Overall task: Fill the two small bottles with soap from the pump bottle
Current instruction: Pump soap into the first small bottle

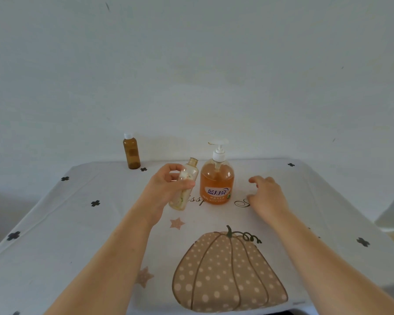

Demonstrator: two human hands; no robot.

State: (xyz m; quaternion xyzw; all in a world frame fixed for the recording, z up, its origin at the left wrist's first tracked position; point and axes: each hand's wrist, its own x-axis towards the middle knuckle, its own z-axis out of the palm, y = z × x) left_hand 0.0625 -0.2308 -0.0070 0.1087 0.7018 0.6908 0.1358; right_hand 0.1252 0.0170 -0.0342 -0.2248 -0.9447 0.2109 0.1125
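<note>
view: head, looking down at the desk
left hand: fingers and thumb wrapped round the clear small bottle, holding it up just left of the pump bottle
clear small bottle: leaning a bit, no cap, open top pointing up
pump bottle: stands in the middle of the desk, with orange soap inside and a white pump on top
brown small bottle: stands far left by the wall, white cap on
right hand: right of the pump bottle, fingers loosely bent, holding nothing; cannot tell if it touches the desk
desk: white cloth with a big spotted pumpkin on the near side
</note>
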